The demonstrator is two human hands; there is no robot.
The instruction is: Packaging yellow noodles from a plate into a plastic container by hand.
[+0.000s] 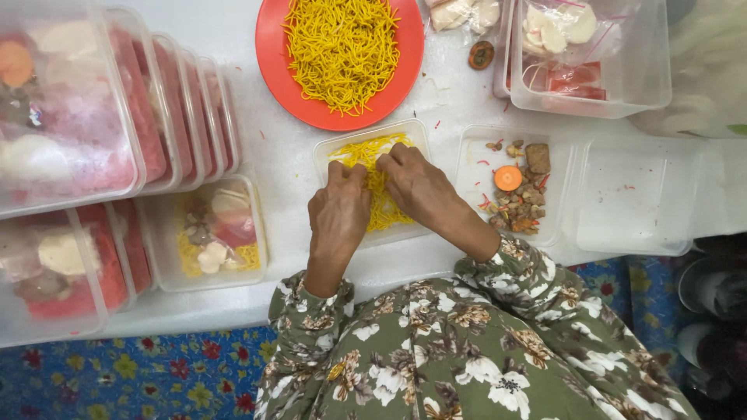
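Both hands down in one clear plastic container (419,134) of yellow noodles (359,149), side by side at the table's near edge. Left hand (338,211) palm down, fingers curled onto the noodles at the container's middle, pressing or pinching a small bunch; how much actually gripped, impossible to tell. Right hand (419,187) just beside it, fingertips bent into the same heap, touching the left hand's fingers; grip likewise unclear. Noodles directly beneath and in front of both sets of fingertips, spread toward the container's far wall. Beyond the container, an orange plate (272,47) piled with more yellow noodles. To the right, a clear tray (475,167) with a carrot slice (508,178) and brown bits. To the left, a filled container (167,233), then stacked lidded boxes (117,101) with pink contents.
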